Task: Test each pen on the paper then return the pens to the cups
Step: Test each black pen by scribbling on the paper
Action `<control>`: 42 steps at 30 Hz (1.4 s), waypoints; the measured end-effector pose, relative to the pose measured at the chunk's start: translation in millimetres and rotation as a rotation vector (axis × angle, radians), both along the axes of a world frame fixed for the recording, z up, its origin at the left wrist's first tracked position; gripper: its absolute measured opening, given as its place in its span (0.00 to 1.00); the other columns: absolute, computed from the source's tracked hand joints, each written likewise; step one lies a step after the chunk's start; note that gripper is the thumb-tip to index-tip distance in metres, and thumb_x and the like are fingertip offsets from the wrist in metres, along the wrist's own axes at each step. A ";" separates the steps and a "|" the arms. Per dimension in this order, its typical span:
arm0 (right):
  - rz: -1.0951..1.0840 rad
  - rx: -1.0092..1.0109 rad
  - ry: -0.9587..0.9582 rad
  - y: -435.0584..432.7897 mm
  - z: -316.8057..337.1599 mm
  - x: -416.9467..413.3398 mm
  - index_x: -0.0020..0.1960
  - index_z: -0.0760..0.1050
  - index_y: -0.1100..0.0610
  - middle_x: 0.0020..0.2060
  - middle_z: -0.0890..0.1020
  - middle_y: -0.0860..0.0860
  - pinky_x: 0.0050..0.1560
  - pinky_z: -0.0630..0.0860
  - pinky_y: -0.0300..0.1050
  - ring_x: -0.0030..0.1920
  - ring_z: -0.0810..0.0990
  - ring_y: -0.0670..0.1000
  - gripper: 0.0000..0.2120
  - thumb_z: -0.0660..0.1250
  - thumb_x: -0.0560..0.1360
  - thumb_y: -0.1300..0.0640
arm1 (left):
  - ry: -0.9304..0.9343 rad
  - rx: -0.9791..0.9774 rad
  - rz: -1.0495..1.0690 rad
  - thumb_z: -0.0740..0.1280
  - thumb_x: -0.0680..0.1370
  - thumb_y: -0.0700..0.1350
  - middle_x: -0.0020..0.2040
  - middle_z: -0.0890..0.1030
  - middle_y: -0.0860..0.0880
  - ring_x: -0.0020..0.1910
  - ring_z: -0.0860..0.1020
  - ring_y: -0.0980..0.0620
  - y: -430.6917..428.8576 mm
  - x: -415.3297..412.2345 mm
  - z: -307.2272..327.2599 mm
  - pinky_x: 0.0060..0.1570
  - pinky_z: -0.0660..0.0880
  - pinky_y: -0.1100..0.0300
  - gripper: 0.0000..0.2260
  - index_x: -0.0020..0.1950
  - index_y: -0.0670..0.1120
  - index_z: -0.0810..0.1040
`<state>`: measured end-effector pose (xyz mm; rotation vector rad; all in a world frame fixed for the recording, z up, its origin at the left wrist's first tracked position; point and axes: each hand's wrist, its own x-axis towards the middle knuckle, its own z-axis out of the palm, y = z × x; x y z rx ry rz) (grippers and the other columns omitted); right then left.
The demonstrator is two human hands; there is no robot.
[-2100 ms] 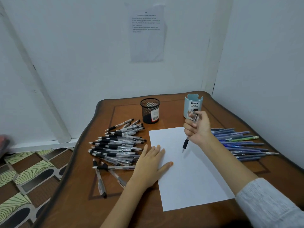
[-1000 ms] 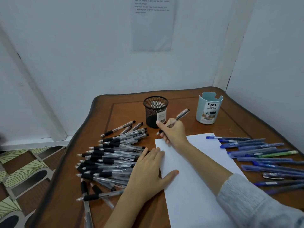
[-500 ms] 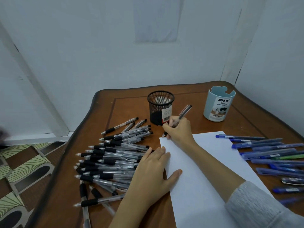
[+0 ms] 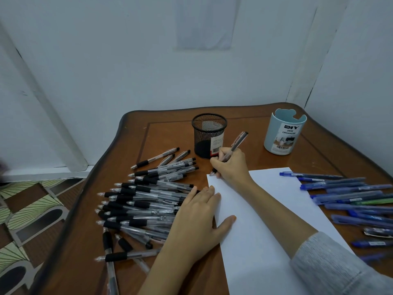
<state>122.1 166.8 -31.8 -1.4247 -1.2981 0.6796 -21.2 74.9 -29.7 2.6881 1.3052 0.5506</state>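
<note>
A white sheet of paper [image 4: 265, 226] lies on the wooden table [image 4: 170, 133]. My right hand [image 4: 230, 167] grips a black-grip pen [image 4: 238, 142], its tip at the paper's far left corner. My left hand [image 4: 198, 216] rests flat on the paper's left edge, fingers straight. A heap of several black pens [image 4: 144, 199] lies to the left of the paper. Several blue pens [image 4: 348, 196] lie to the right. A black mesh cup [image 4: 209, 135] and a light blue cup [image 4: 284, 132] stand at the back; I see no pens in them.
White walls close in behind and to the right of the table. A sheet of paper [image 4: 204, 24] is stuck on the back wall. Patterned floor tiles [image 4: 27, 220] show past the table's left edge.
My right hand carried the pen from the paper's right side to its far left corner and lowered the tip onto it. My left hand stayed on the paper. The view shifted left.
</note>
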 end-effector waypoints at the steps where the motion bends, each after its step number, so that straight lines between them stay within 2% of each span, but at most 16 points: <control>1: 0.002 -0.002 0.001 -0.4 0.3 0.3 0.32 0.65 0.60 0.26 0.70 0.56 0.29 0.76 0.43 0.22 0.75 0.50 0.15 0.66 0.73 0.69 | -0.004 -0.003 -0.001 0.41 0.70 0.69 0.75 0.62 0.52 0.74 0.57 0.57 -0.1 0.0 0.2 0.63 0.29 0.68 0.39 0.74 0.50 0.64; 5: -0.019 0.020 0.044 -1.4 0.5 3.3 0.32 0.65 0.60 0.25 0.71 0.55 0.26 0.74 0.37 0.22 0.76 0.49 0.15 0.66 0.73 0.69 | 0.005 -0.006 -0.008 0.41 0.70 0.68 0.76 0.61 0.52 0.74 0.56 0.58 -0.8 -0.7 0.5 0.62 0.28 0.69 0.38 0.74 0.50 0.63; 9: -0.012 0.016 0.024 -0.8 -0.3 3.1 0.33 0.66 0.61 0.27 0.73 0.58 0.26 0.75 0.38 0.23 0.77 0.51 0.13 0.66 0.73 0.68 | 0.014 -0.007 -0.003 0.42 0.71 0.68 0.76 0.61 0.53 0.74 0.56 0.58 -0.1 -0.3 0.0 0.61 0.28 0.69 0.38 0.74 0.50 0.62; 27: -0.025 -0.017 -0.010 0.2 -2.4 2.3 0.36 0.69 0.63 0.29 0.74 0.58 0.29 0.77 0.39 0.23 0.76 0.48 0.10 0.67 0.74 0.67 | 0.016 -0.015 -0.009 0.41 0.70 0.68 0.76 0.61 0.52 0.74 0.57 0.58 -1.1 -1.3 1.8 0.62 0.28 0.68 0.38 0.74 0.50 0.63; 36: -0.073 0.011 0.025 -3.1 0.8 2.3 0.32 0.65 0.60 0.26 0.71 0.54 0.25 0.74 0.37 0.22 0.74 0.47 0.15 0.66 0.74 0.68 | 0.034 -0.020 -0.008 0.41 0.71 0.68 0.76 0.61 0.52 0.74 0.56 0.58 -0.3 -1.8 1.7 0.61 0.27 0.69 0.38 0.74 0.50 0.62; 42: -0.049 -0.012 0.013 -2.2 1.8 1.5 0.32 0.66 0.61 0.26 0.71 0.56 0.25 0.73 0.37 0.22 0.74 0.50 0.14 0.66 0.72 0.70 | 0.035 -0.028 0.001 0.38 0.68 0.69 0.76 0.59 0.53 0.75 0.55 0.58 0.1 -0.8 1.7 0.61 0.27 0.69 0.41 0.75 0.51 0.61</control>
